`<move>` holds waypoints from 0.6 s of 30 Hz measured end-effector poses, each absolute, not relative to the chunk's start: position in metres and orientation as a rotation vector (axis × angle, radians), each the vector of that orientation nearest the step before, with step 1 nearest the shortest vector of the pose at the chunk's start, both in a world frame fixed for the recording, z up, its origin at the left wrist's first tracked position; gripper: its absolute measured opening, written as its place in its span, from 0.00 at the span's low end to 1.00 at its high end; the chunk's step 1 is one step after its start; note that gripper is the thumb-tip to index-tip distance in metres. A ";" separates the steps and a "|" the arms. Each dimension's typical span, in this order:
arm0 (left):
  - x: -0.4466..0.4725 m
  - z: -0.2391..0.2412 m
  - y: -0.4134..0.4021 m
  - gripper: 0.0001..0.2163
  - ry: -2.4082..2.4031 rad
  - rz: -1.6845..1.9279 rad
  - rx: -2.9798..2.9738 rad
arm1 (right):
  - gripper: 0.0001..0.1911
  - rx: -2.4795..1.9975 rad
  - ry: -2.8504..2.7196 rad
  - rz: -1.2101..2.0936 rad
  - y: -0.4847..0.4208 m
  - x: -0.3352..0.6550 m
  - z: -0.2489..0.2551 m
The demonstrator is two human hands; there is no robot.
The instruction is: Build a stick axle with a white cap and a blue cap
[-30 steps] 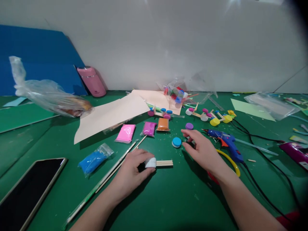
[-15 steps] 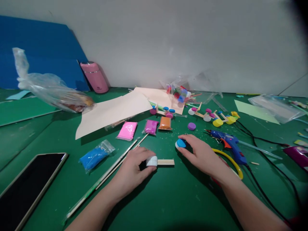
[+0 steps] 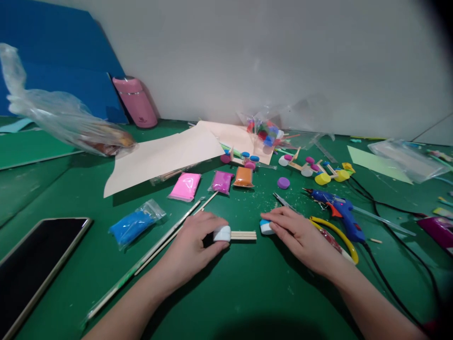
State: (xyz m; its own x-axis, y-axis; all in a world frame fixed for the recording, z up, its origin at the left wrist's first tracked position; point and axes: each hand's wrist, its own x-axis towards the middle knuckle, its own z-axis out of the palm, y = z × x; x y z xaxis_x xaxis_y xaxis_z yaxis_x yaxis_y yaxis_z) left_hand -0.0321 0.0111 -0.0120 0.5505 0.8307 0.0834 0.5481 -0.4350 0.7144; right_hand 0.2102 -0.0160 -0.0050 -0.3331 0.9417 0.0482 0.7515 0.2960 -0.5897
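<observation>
Between thumb and fingers, my left hand [image 3: 198,236] grips white bottle caps [image 3: 222,233] low over the green table. Several short wooden sticks [image 3: 243,235] lie side by side, reaching right from the white caps. My right hand [image 3: 297,231] pinches a blue and white pair of caps [image 3: 266,226] just past the sticks' right ends, with a gap between. Partly under my right hand are pliers [image 3: 283,200] with yellow handles. A purple cap [image 3: 283,182] lies beyond that hand.
A blue glue gun [image 3: 336,208] with a black cord lies right. Clay packets, blue [image 3: 136,224], pink [image 3: 185,186] and orange [image 3: 244,177], lie ahead. Long sticks [image 3: 148,259] and a phone [image 3: 38,269] are left. Small cap-wheeled models [image 3: 304,167] stand behind.
My right hand has turned and moved slightly nearer, tilting the blue and white caps so more white shows. The pliers' tips have come into view. My left hand keeps its grip.
</observation>
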 end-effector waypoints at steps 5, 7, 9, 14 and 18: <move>-0.032 -0.013 0.011 0.07 1.116 0.568 2.136 | 0.17 -1.537 -2.239 0.682 -0.017 0.210 -0.003; -0.032 -0.014 0.012 0.07 1.117 0.563 2.135 | 0.17 -1.568 -2.254 0.684 -0.018 0.212 -0.003; -0.032 -0.014 0.013 0.07 1.121 0.556 2.133 | 0.20 -1.591 -2.260 0.684 -0.018 0.213 -0.003; -0.033 -0.015 0.012 0.07 1.128 0.569 2.140 | 0.16 -1.533 -2.265 0.694 -0.017 0.213 -0.004; -0.032 -0.015 0.012 0.07 1.120 0.584 2.142 | 0.14 -1.521 -2.282 0.715 -0.018 0.214 -0.004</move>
